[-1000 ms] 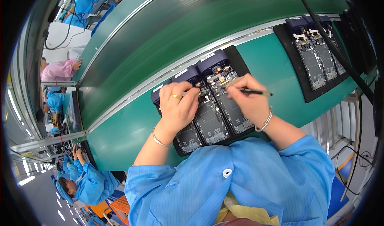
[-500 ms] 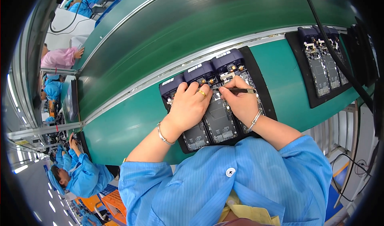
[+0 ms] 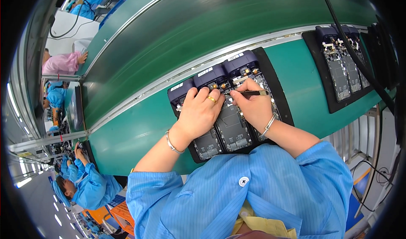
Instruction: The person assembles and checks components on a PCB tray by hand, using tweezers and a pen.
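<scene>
Right hand (image 3: 254, 107) pinching dark tool (image 3: 256, 93), left hand (image 3: 199, 114), grip unclear — closer together now, over circuit boards (image 3: 233, 129)

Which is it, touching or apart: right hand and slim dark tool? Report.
Touching: the head view shows the right hand holding the slim dark tool between thumb and fingers, its rear end jutting rightward.

Green bench (image 3: 122, 148) edged by a metal rail (image 3: 292, 36), with a broad green surface (image 3: 220, 25) beyond. Left: white table (image 3: 63, 20), metal frame (image 3: 46, 143), bright strip lights (image 3: 24, 182). Lower left: orange crate (image 3: 122, 215). Right: pale slatted panel (image 3: 344, 133).
</scene>
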Tool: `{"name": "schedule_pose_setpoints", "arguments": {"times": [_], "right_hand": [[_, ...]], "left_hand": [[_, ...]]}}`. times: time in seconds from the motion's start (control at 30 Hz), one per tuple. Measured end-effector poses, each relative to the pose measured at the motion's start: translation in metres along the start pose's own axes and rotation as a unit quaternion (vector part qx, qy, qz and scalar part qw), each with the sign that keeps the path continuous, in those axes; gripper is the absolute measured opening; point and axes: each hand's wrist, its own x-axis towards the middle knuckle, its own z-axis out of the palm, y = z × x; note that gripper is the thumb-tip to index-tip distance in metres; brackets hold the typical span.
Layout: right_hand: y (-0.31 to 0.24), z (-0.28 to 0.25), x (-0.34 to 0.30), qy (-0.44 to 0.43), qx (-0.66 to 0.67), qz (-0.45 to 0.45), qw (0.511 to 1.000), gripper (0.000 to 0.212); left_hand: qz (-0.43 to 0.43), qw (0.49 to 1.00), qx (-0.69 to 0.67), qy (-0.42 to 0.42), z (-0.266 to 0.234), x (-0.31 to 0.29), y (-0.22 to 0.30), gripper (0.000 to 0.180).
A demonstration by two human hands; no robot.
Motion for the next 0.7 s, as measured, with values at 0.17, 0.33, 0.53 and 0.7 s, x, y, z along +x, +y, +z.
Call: {"name": "schedule_pose_setpoints", "arguments": {"times": [0.17,0.33,0.53,0.7], "right_hand": [[-0.001,0.003,0.001,0.023,0.055,0.023,0.998,0.017],[-0.001,0.003,0.001,0.024,0.056,0.023,0.998,0.018],[-0.002,0.004,0.001,0.031,0.076,0.02,0.996,0.018],[-0.003,0.004,0.0,0.037,0.089,0.03,0.995,0.018]], "left_hand": [[0.005,1.0,-0.006,-0.006,0.0,0.002,-0.001,0.021],[0.013,1.0,-0.001,-0.008,0.0,0.0,-0.003,0.024],[0.049,0.999,0.011,-0.022,-0.002,0.001,-0.009,0.027],[0.05,0.998,0.0,-0.032,-0.001,0.001,-0.012,0.033]]}}
